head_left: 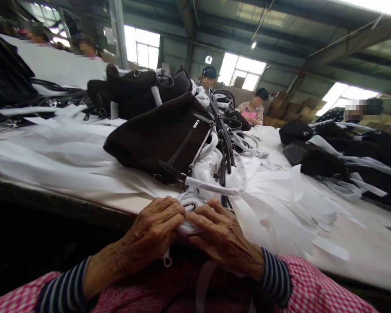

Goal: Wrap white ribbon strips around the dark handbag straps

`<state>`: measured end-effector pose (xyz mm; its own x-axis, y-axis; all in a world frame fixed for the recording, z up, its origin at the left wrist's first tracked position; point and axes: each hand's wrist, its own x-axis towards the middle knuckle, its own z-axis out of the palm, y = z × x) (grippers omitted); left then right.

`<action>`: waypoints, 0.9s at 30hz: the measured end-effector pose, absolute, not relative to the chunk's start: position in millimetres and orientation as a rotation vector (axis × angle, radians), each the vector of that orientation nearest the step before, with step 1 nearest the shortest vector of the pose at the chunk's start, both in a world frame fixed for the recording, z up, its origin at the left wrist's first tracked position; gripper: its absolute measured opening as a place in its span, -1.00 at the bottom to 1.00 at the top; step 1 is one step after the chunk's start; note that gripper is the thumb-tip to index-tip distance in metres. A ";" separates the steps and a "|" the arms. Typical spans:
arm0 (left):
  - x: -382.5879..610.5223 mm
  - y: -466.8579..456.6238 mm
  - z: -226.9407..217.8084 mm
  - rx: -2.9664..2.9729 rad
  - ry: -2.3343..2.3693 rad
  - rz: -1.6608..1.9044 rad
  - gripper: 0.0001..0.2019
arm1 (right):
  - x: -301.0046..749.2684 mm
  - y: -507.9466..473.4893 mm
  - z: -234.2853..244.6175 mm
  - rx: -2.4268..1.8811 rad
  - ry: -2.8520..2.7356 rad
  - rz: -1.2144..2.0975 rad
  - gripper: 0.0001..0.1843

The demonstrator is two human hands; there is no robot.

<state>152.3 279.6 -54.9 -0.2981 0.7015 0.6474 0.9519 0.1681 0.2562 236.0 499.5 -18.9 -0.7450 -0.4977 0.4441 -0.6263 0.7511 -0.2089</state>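
Observation:
At the table's near edge, my left hand (156,224) and my right hand (220,228) close from either side around a coiled strap wrapped in white (192,199). The fingertips of both hands meet over its middle. Below my left hand hangs a small metal clip (167,261); my fingers hide how it joins the coil. Just beyond lies a dark handbag (146,139) on its side, with a zip and metal rings. Its handle, wrapped in white (215,186), curves close above the coil. Black straps (226,148) run along the bag's right side.
White strips (52,161) spread over the pale table (371,243). More dark bags lie behind (133,89) and at the right (326,161). Several people sit around the far sides, one in a pink apron (252,115). Cardboard boxes (285,111) are stacked behind.

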 end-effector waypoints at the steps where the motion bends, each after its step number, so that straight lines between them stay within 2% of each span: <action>1: 152.5 279.6 -54.6 -1.567 -2.062 -0.909 -0.84 | 235.9 500.0 -19.8 0.869 -2.582 0.478 -0.64; 9: 155.3 277.1 -47.3 -1.542 -2.019 -0.944 -0.85 | 230.6 502.9 -23.8 0.985 -2.671 0.228 -0.59; 15: 154.9 275.0 -57.5 -1.583 -1.990 -0.840 -0.80 | 235.0 495.0 -17.8 1.026 -2.637 -0.019 -0.75; 18: 152.7 277.3 -60.7 -1.602 -1.918 -0.784 -0.80 | 233.9 492.2 -19.7 1.016 -2.632 -0.012 -0.78; 21: 149.2 278.4 -58.2 -1.594 -1.941 -0.876 -0.87 | 228.7 494.1 -20.0 0.939 -2.673 0.161 -0.78; 23: 147.0 276.6 -54.1 -1.579 -2.008 -1.005 -0.85 | 226.6 498.3 -17.4 0.884 -2.703 0.396 -0.70; 25: 144.9 273.1 -48.0 -1.573 -2.090 -1.123 -0.78 | 228.5 503.1 -13.9 0.833 -2.703 0.580 -0.47; 27: 142.4 269.9 -38.8 -1.569 -2.175 -1.215 -0.76 | 233.0 505.9 -11.1 0.775 -2.678 0.626 -0.21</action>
